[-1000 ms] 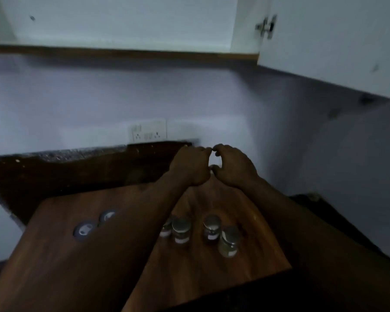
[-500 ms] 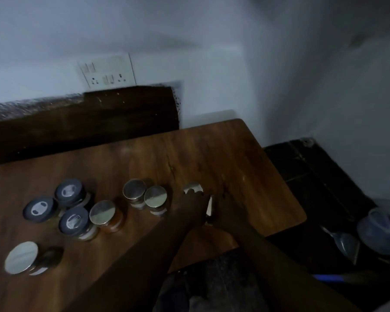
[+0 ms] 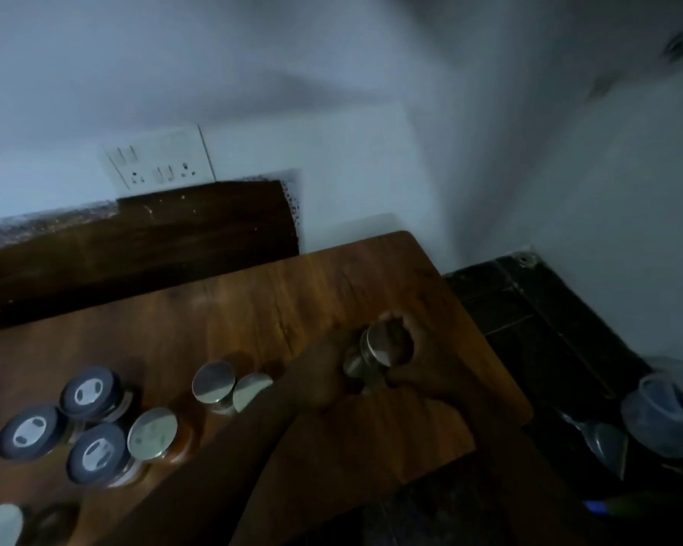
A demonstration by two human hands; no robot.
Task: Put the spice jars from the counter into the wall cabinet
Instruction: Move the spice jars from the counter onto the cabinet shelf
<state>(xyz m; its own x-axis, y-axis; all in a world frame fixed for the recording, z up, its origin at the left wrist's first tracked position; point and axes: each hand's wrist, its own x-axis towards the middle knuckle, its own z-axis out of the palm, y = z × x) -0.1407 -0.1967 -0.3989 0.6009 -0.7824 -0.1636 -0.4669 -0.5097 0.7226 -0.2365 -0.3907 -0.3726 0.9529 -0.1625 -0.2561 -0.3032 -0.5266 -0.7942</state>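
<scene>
The right hand curls round one silver-lid jar, the left hand is too dark to tell, and many other jars wait on the counter.

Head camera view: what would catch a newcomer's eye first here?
First, the left hand and right hand gripping a pair of shiny-lidded jars near the right edge of the wooden counter. Next, the cluster of jars at the counter's left, some with dark lids, some shiny.
</scene>
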